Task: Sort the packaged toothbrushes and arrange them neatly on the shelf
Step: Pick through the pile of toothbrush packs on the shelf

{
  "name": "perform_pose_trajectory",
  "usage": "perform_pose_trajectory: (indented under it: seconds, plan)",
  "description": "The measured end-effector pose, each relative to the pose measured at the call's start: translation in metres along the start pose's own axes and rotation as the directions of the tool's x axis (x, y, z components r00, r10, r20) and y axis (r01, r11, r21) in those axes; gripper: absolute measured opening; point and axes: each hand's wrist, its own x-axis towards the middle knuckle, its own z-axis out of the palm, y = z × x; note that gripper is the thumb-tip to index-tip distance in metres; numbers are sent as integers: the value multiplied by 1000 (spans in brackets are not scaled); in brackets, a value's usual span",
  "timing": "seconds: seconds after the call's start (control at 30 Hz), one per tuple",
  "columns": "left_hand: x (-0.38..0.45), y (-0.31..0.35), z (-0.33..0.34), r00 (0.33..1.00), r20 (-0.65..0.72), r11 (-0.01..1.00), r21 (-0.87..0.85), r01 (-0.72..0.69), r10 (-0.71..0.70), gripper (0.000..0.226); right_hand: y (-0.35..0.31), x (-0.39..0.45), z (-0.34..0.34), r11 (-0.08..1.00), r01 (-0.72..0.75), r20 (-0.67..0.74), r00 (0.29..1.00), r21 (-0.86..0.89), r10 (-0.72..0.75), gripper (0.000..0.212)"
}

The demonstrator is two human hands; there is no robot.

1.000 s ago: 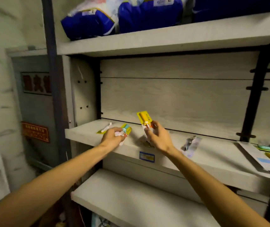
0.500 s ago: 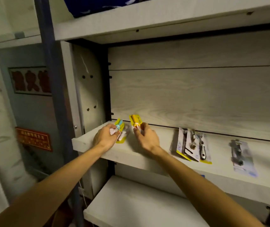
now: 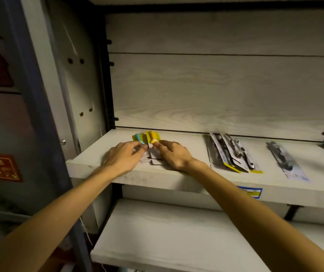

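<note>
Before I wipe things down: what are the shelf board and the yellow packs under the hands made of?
Shelf board: seemingly wood-grain laminate, pale grey and matte, with printed grain lines.
Yellow packs: likely printed card, perhaps with clear plastic fronts; flat edges show, but blur leaves this open.

— How is the light?
— Dim and warm, falling from above and in front; the back panel is brightest, the left side murky.
— Shadows?
— Deep under the shelf edge.
— Sharpness?
— Soft throughout, the packs slightly smeared. Straight lines bow towards the edges from the wide lens.
</note>
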Motion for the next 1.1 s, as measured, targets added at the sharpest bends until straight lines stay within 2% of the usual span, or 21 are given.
perform_pose_trajectory:
  seconds: [0.07, 0.13, 0.43, 0.67, 0.77, 0.87, 0.97, 1.03, 1.1]
  plan:
    - [-1, 6, -3, 999, -22, 997, 63, -43, 44, 58, -2, -5, -8, 1000, -13, -75, 997, -9, 12, 54]
    - [-4, 17, -9, 994, -46, 991, 92, -96, 101, 58, -1, -13, -19, 993, 11, -144, 989, -120, -28, 56]
    - [-27, 109, -4, 975, -49, 962, 183, -203, 215, 61, 41, -90, -91, 875, 34, -246, 954, -482, -173, 61]
    - [-72, 244, 35, 910, -96, 911, 128, -391, 404, 52, 131, -203, -167, 852, -21, -329, 927, -523, -179, 61]
    - [-103, 318, 53, 826, -148, 839, 67, -540, 543, 43, 178, -264, -203, 876, -24, -386, 903, -481, -187, 65]
    - [-135, 397, 76, 704, -121, 714, 82, -695, 700, 41, 236, -333, -233, 874, -14, -404, 890, -486, -211, 64]
    - [-161, 462, 97, 616, -92, 622, 58, -781, 782, 42, 282, -390, -255, 839, -27, -374, 903, -543, -213, 65]
    - [-183, 505, 113, 569, -68, 571, 10, -821, 819, 42, 315, -428, -275, 821, -64, -349, 922, -568, -169, 63]
    - [-201, 544, 127, 494, -18, 494, 23, -869, 869, 44, 344, -461, -297, 801, -119, -345, 932, -587, -114, 62]
